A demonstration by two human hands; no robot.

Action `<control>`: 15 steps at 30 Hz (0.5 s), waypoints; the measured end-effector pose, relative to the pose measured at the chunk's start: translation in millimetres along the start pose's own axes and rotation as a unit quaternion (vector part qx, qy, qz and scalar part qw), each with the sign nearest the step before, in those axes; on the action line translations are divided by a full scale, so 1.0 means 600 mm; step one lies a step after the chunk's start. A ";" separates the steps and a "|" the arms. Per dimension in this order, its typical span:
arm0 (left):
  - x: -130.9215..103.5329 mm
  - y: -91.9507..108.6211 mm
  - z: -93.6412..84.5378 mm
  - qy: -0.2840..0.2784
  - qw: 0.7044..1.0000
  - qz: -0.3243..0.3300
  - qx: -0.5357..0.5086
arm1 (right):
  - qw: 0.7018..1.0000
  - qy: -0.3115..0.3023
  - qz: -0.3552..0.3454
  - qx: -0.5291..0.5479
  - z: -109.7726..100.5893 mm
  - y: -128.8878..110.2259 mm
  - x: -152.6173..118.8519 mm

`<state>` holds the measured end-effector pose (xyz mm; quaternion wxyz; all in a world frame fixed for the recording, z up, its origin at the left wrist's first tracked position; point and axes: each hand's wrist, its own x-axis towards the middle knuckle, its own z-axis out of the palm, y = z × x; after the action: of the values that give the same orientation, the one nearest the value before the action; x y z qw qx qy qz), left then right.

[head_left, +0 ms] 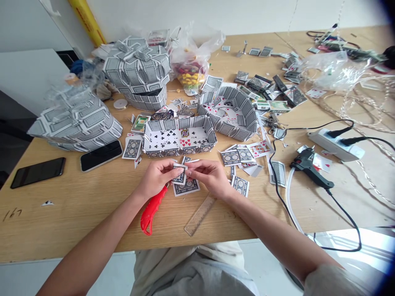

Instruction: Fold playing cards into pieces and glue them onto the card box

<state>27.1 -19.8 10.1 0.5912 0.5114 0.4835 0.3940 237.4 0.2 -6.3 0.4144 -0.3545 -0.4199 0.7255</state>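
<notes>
Between both hands a small blue-and-white patterned card piece [180, 174] is pinched. My left hand [158, 176] grips its left side with thumb and fingers, and my right hand [210, 176] closes on its right edge. Just beneath lies a patterned playing card [187, 188] on the table. A red-handled cutter [152, 210] rests below my left hand, its upper end partly hidden. Under my right wrist a clear ruler [199, 216] lies slanted. Beyond the hands stands a rectangular box made of cards [180, 151], with card faces showing inside.
A hexagonal card box [237, 130] and loose cards [231, 157] lie ahead. Card-built baskets [83, 127] and two phones [38, 172] are at left. A black glue gun [311, 168], its cable and a power strip [336, 144] occupy the right.
</notes>
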 end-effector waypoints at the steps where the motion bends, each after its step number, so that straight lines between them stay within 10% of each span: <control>1: 0.000 0.000 0.001 0.001 1.000 -0.001 0.001 | 1.000 0.004 0.001 0.000 0.000 0.001 0.000; 15: 0.000 -0.001 -0.011 0.068 0.997 -0.003 0.028 | 0.999 0.036 -0.021 -0.017 -0.007 0.000 0.000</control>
<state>20.4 -18.4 9.6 0.5433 0.4983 0.5352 0.4125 241.4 1.6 -7.8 0.4382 -0.3788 -0.4241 0.6962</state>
